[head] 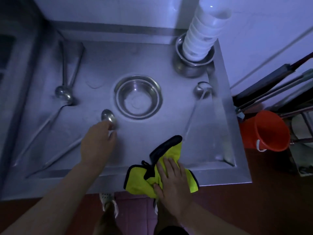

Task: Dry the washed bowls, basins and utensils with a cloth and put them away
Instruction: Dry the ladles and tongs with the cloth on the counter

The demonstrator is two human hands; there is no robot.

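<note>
Nearest the camera, the right hand's fingers (pixel 169 168) lie straight and spread, pressing flat on a yellow cloth (pixel 171 154) with dark edging. The thumb lies against its near fold, so the right hand (pixel 171 180) pins the cloth without gripping it. The cloth is draped over the front rim of the steel sink (pixel 220 177), near-right of the empty steel basin (pixel 138 97) that sits in the middle.

The left hand's fingertips (pixel 111 131) curl down onto the neck of a ladle (pixel 108 117) just near-left of the basin. Motion blur hides whether they have closed on it or only touch it. Behind them the left hand (pixel 96 146) and forearm stretch in from the near-left.

The ladle is likely stiff, light and wet, so its polished bowl would be slick. The narrow neck, or the long handle that seems to run out beneath the hand, offers the surer hold. Once lifted, the soft cloth can wrap round the bowl.

More ladles (pixel 64 94) lie far-left of the basin, and another (pixel 202 89) lies just to its right. Stacked white bowls (pixel 201 31), which would be fragile, stand far-right of it.
</note>
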